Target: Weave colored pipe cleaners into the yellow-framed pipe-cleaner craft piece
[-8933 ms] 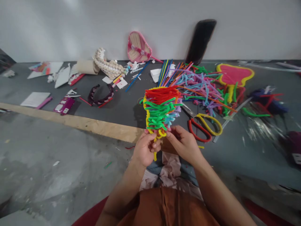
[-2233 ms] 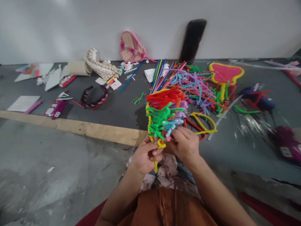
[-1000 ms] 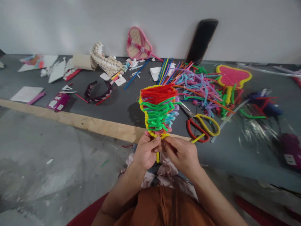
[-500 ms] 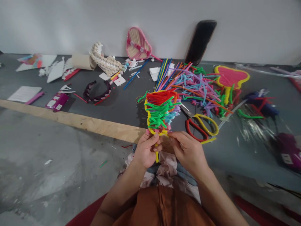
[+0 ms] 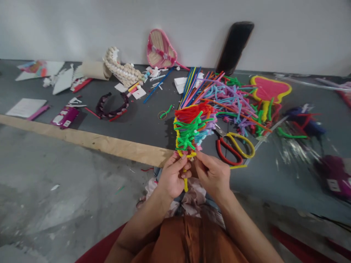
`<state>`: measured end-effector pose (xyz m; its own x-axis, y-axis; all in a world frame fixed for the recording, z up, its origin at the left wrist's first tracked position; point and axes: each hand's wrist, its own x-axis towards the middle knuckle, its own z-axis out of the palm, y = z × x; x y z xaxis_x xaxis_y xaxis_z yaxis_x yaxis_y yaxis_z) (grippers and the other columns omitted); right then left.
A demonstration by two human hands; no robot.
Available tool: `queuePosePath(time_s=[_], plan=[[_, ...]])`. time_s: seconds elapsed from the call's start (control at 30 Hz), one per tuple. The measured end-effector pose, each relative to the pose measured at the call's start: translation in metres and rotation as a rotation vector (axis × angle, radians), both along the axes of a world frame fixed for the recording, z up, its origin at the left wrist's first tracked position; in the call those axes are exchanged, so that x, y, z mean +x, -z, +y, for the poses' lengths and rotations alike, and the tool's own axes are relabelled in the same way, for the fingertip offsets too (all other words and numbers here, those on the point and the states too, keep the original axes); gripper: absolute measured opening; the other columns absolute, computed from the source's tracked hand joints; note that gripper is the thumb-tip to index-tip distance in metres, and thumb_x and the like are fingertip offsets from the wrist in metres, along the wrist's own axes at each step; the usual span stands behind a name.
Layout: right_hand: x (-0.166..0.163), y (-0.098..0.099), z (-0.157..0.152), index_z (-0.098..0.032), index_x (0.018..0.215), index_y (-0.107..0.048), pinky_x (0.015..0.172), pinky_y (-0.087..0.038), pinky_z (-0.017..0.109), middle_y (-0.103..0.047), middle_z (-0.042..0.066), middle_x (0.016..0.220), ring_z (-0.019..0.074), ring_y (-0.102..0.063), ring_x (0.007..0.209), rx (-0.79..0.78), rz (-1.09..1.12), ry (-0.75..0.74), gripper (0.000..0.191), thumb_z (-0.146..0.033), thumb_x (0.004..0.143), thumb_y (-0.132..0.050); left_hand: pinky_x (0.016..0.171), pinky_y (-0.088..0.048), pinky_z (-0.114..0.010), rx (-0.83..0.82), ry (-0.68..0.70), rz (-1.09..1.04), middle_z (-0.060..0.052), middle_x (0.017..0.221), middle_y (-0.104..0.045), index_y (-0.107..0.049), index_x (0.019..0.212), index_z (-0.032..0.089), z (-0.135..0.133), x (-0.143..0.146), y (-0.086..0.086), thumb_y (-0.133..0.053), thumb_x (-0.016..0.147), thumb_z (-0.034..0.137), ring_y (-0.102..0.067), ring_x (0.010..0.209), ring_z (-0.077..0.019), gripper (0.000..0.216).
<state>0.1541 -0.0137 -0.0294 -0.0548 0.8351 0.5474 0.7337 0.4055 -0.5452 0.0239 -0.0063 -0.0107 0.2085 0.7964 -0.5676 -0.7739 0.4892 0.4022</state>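
Fingers [image 5: 179,165] of the person's left hand [image 5: 172,179] are closed on the narrow near end of a tapering, multicoloured craft piece of fuzzy pipe cleaners [image 5: 189,126]. A yellow fuzzy stem [image 5: 186,185] pokes out below the grip. Right hand [image 5: 215,174]: thumb and forefinger drawn together just beside a short yellow end [image 5: 191,155] crossing the base of the piece; cannot tell whether they pinch it. A straight yellow strip [image 5: 238,167] shows past the right hand; any link between them is hidden.

Craft piece is at the near edge of a dark-grey table [image 5: 142,128], broad end pointing away. Red fuzz across the top, green in the middle, lilac and light blue along the right side, yellow down the left border.

Red-and-yellow-handled metal scissors [image 5: 223,134] lie just right of it. Behind, a loose heap of purple, blue, pink and orange pipe cleaners [image 5: 230,98]. Left of the piece, a small green fuzzy twist [image 5: 169,110]; farther left, a dark curved headband [image 5: 100,109]. A black phone [image 5: 235,47] leans against the pale wall [image 5: 95,29].
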Motion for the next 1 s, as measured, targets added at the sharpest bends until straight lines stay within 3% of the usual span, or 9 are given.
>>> queuePosePath(time_s=[0.17, 0.37, 0.47, 0.63, 0.8, 1.0], plan=[[0.003, -0.005, 0.002, -0.018, 0.086, -0.073, 0.053, -0.034, 0.027, -0.058, -0.001, 0.055, 0.0129, -0.052, 0.055, 0.080, -0.296, -0.009, 0.025, -0.015, 0.093, -0.049, 0.036, -0.027, -0.009, -0.047, -0.001, 0.006, 0.005, 0.071, -0.057, -0.059, 0.080, 0.014, -0.001, -0.001, 0.002, -0.089, 0.055, 0.014, -0.046, 0.050, -0.0009, 0.040], [0.007, -0.007, -0.001, -0.020, 0.100, -0.072, 0.056, -0.036, 0.027, -0.062, 0.000, 0.060, 0.0137, -0.054, 0.059, 0.058, -0.365, -0.077, 0.026, -0.012, 0.092, -0.049, 0.037, -0.026, -0.008, -0.037, -0.044, 0.025, 0.004, 0.074, -0.057, -0.056, 0.080, 0.015, 0.001, -0.001, 0.004, -0.090, 0.054, 0.017, -0.045, 0.050, -0.0006, 0.043], [0.010, -0.006, -0.002, -0.020, 0.101, -0.072, 0.056, -0.040, 0.025, -0.063, 0.000, 0.061, 0.0139, -0.057, 0.059, -0.019, -0.247, -0.098, 0.025, -0.016, 0.093, -0.049, 0.037, -0.027, -0.009, 0.010, -0.035, 0.057, 0.004, 0.072, -0.055, -0.056, 0.078, 0.014, 0.002, -0.001, 0.002, -0.091, 0.054, 0.019, -0.045, 0.051, -0.0011, 0.042], [0.008, -0.005, -0.003, -0.021, 0.100, -0.070, 0.065, -0.052, 0.026, -0.073, 0.003, 0.082, 0.0150, -0.068, 0.070, -0.262, 0.215, -0.085, 0.018, -0.023, 0.093, -0.054, 0.038, -0.026, -0.011, 0.124, -0.002, 0.137, 0.005, 0.066, -0.052, -0.058, 0.074, 0.014, 0.004, -0.002, -0.003, -0.090, 0.056, 0.022, -0.042, 0.051, -0.0023, 0.038], [0.000, -0.006, -0.003, -0.023, 0.102, -0.068, 0.072, -0.054, 0.029, -0.073, 0.004, 0.090, 0.0172, -0.068, 0.081, -0.189, 0.297, -0.042, 0.015, -0.023, 0.091, -0.058, 0.040, -0.025, -0.012, 0.141, -0.006, 0.206, 0.005, 0.065, -0.054, -0.059, 0.075, 0.015, 0.003, -0.003, -0.003, -0.092, 0.053, 0.024, -0.039, 0.049, -0.0018, 0.041], [-0.004, -0.007, 0.001, -0.021, 0.086, -0.065, 0.071, -0.051, 0.028, -0.069, 0.001, 0.079, 0.0156, -0.065, 0.077, -0.117, 0.300, -0.007, 0.003, -0.021, 0.088, -0.063, 0.041, -0.027, -0.013, 0.165, -0.065, 0.271, 0.005, 0.066, -0.057, -0.059, 0.075, 0.016, -0.001, 0.003, -0.001, -0.092, 0.052, 0.024, -0.041, 0.049, -0.0026, 0.041]])
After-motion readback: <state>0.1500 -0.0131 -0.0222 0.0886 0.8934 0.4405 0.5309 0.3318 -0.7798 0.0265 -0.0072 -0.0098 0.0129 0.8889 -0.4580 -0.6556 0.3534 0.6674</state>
